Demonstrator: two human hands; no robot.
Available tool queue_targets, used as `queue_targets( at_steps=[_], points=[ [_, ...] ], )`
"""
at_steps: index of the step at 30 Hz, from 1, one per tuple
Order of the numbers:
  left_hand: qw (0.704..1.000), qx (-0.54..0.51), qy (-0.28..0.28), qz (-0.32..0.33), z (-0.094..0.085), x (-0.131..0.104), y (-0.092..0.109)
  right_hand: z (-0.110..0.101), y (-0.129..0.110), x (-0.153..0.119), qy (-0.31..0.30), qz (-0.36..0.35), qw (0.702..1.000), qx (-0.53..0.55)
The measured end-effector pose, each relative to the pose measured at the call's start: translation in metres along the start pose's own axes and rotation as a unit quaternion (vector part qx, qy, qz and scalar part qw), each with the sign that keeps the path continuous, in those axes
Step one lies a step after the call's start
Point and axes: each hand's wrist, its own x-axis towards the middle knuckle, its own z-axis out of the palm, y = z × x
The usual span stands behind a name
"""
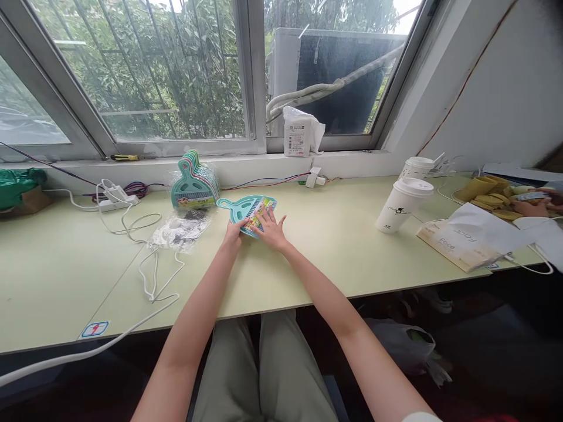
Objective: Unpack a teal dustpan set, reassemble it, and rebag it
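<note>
A small teal dustpan (240, 210) with a looped handle and a printed label lies tilted over the table, its handle pointing left. My left hand (234, 231) grips its lower edge, thumb on top. Across the colourful label lies my right hand (271, 232), fingers spread and pressed against it. Just left of my hands, a stack of similar dustpans (192, 181), teal in front with pink and others behind, stands upright in clear wrapping. In front of that stack rests a crumpled clear plastic bag (181, 230).
White cables (153, 281) and a power strip (118, 201) lie at left. Two white paper cups (398, 208) stand at right, near a paper bag (461, 237). Another person's hand (530, 205) is at the far right by yellow items. A white box (297, 138) sits on the sill.
</note>
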Motion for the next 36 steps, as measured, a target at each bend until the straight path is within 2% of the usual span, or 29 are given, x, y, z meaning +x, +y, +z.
queue_targets(
  at_steps=[2, 4, 6, 9, 11, 13, 18, 24, 30, 36],
  points=[
    [1.000, -0.010, 0.022, -0.010, -0.001, 0.001, 0.000, 0.000, 0.003, 0.004, 0.062, 0.069, 0.993, 0.071],
    [0.999, -0.015, 0.028, -0.012, 0.001, 0.000, 0.000, -0.001, 0.008, 0.008, 0.113, 0.148, 0.966, 0.180],
    [1.000, -0.015, 0.022, -0.005, 0.004, -0.002, -0.001, -0.002, 0.014, 0.012, 0.090, 0.179, 0.928, 0.315],
    [1.000, -0.004, 0.004, 0.004, 0.010, -0.006, -0.004, -0.001, 0.021, 0.014, 0.025, 0.177, 0.860, 0.478],
    [1.000, 0.003, -0.006, 0.001, 0.012, -0.008, -0.006, 0.000, 0.024, 0.014, 0.030, 0.190, 0.825, 0.531],
    [1.000, 0.005, -0.018, -0.004, 0.013, -0.009, -0.006, 0.000, 0.027, 0.014, 0.043, 0.205, 0.808, 0.551],
    [0.999, 0.006, -0.041, -0.015, 0.011, -0.010, -0.001, -0.002, 0.031, 0.015, 0.029, 0.179, 0.802, 0.569],
    [0.996, 0.007, -0.060, -0.065, 0.009, -0.015, 0.008, -0.004, 0.029, 0.014, 0.033, 0.161, 0.805, 0.570],
    [0.990, -0.006, -0.087, -0.110, 0.006, -0.021, 0.018, -0.005, 0.031, 0.016, 0.028, 0.144, 0.823, 0.549],
    [0.988, 0.014, -0.121, -0.094, 0.005, -0.025, 0.021, -0.007, 0.033, 0.016, 0.029, 0.128, 0.832, 0.540]
  ],
)
